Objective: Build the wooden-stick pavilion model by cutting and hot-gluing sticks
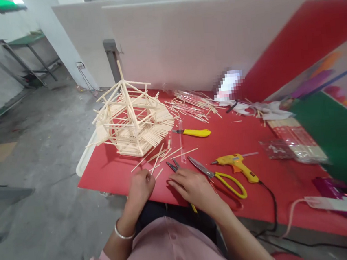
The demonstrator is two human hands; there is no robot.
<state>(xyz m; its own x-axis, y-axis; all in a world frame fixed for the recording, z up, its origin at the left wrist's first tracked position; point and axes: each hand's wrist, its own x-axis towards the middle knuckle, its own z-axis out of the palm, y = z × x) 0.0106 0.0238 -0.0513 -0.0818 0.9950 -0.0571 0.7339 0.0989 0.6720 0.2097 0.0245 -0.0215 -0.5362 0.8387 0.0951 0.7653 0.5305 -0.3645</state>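
My left hand (140, 187) is closed in a pinch near the table's front edge, with a thin wooden stick (157, 159) rising from its fingertips. My right hand (193, 187) curls over a pair of pliers (172, 166). Their dark jaws point away from me, parted, and a yellow handle end shows below the palm; the rest is hidden. Beyond my left hand stands a pavilion-like model (136, 125) of wooden sticks, with a pointed frame and a slatted skirt. Loose sticks (163, 153) lie between it and my hands.
On the red table (223, 141) lie yellow-handled scissors (217, 177), a yellow utility knife (195, 133) and a corded yellow glue gun (238, 166). Bagged sticks (300, 138) lie at right, and scattered sticks (189, 106) at the back. A pale board (168, 44) stands behind.
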